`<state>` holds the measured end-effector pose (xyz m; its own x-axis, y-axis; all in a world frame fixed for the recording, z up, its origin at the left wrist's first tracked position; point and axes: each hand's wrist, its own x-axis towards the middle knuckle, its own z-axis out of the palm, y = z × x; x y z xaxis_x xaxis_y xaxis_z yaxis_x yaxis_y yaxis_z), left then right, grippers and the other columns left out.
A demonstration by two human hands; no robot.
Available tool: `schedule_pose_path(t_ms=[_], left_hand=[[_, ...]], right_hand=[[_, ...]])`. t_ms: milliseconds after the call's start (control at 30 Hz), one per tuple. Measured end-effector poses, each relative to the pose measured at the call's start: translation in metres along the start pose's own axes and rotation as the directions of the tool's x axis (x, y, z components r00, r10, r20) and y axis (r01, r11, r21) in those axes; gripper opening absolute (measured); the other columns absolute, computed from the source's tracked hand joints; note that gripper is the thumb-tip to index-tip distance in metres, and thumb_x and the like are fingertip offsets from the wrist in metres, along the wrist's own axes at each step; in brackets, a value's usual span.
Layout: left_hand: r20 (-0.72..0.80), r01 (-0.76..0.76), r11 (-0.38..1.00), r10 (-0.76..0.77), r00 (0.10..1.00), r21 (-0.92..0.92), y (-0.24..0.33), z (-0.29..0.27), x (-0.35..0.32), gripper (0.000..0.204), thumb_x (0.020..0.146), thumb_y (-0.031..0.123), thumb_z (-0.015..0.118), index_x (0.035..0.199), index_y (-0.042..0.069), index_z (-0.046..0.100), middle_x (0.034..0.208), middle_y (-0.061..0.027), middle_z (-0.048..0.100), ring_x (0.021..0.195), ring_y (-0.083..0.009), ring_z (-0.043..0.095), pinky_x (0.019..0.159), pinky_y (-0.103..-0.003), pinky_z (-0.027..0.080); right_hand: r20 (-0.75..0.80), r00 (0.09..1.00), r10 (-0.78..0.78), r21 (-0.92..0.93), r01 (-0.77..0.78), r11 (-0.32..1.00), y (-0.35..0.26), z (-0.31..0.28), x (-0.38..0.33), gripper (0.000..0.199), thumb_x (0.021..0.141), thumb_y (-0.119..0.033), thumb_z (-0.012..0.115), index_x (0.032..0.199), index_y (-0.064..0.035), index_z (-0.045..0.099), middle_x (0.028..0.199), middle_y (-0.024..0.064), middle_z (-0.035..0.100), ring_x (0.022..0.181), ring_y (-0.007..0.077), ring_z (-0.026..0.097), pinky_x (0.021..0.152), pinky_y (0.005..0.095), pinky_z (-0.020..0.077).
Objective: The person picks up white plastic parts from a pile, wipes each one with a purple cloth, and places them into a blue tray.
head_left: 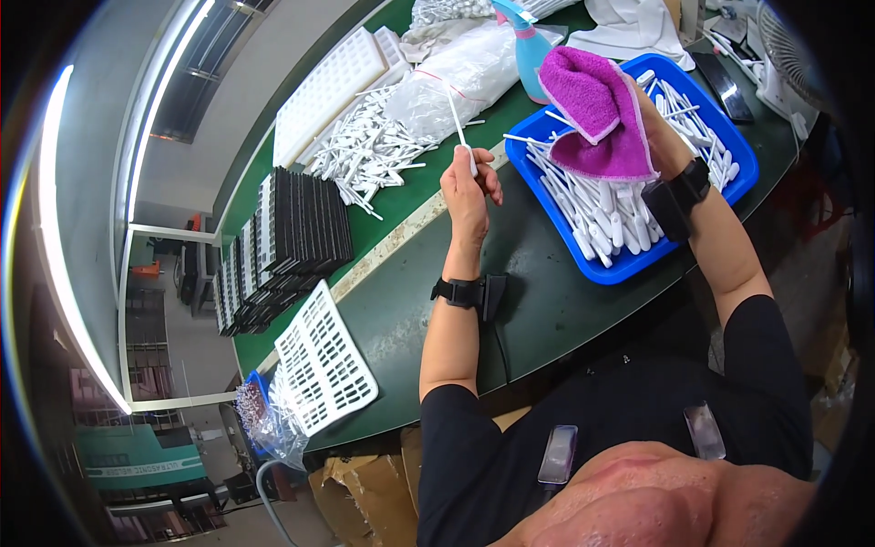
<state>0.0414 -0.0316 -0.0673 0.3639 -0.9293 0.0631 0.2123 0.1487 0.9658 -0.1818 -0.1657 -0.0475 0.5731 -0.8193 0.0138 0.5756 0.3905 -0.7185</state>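
Note:
Between its thumb and fingers my left hand (468, 190) grips a white plastic stick (458, 121), thin at the top and thicker toward my fingers. It is held upright above the table, left of the blue tray (631, 267). My right hand (663, 137) is closed on a purple cloth (602, 109) with a pale edge, over the tray; the cloth hides most of its fingers. Many similar white sticks (592, 211) with thick ends lie loosely in the tray, partly covered by the cloth.
Beyond my left hand are a pile of white sticks (374, 146), a clear plastic bag (447, 100) and white perforated trays (330, 87). Stacked black trays (296, 223) and a white slotted basket (325, 360) stand left. A blue spray bottle (530, 59) and a fan (791, 50) are at the back.

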Motion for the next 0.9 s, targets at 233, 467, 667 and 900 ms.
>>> schedule_pose_path(t_ms=[233,467,667,900], left_hand=[[0.035,-0.005,0.998,0.003,0.999,0.056,-0.005,0.0,0.0,0.044,0.096,0.042,0.039,0.08,0.003,0.051,0.051,-0.0022,0.041,0.038,-0.012,0.039,0.036,-0.026,0.032],[0.111,0.065,0.997,-0.06,0.992,-0.044,0.004,0.027,-0.012,0.038,0.098,0.039,0.036,0.085,0.007,0.05,0.053,0.0013,0.038,0.039,-0.0074,0.033,0.036,-0.021,0.027],[0.256,0.154,0.981,-0.181,0.95,0.119,-0.022,0.07,-0.037,0.036,0.099,0.037,0.035,0.082,0.009,0.047,0.054,0.0034,0.037,0.038,-0.0057,0.03,0.034,-0.021,0.025],[0.681,0.683,0.702,-0.399,0.613,-0.204,0.009,0.092,-0.053,0.033,0.098,0.04,0.037,0.079,0.014,0.041,0.055,0.0078,0.029,0.04,-0.0022,0.021,0.036,-0.019,0.015]], right_hand=[[0.034,0.998,-0.049,-0.072,0.051,0.996,-0.005,-0.011,0.01,0.034,0.094,-0.033,0.05,0.11,-0.0031,0.058,0.091,0.0052,0.066,0.074,0.0115,0.065,0.063,0.0247,0.056],[0.135,0.984,0.117,0.082,-0.129,0.988,0.016,0.009,0.008,0.04,0.094,-0.036,0.048,0.117,-0.003,0.053,0.098,0.0073,0.064,0.08,0.017,0.064,0.071,0.0308,0.0549],[0.056,0.982,0.182,-0.162,-0.171,0.972,0.047,0.047,-0.015,0.034,0.096,-0.034,0.041,0.099,-0.0049,0.057,0.083,0.0079,0.063,0.068,0.0204,0.061,0.06,0.0326,0.0516],[0.364,0.931,0.008,0.163,-0.073,0.984,0.028,0.002,0.0,0.035,0.097,-0.034,0.036,0.091,-0.0054,0.056,0.077,0.0065,0.059,0.07,0.018,0.059,0.066,0.0323,0.0496]])
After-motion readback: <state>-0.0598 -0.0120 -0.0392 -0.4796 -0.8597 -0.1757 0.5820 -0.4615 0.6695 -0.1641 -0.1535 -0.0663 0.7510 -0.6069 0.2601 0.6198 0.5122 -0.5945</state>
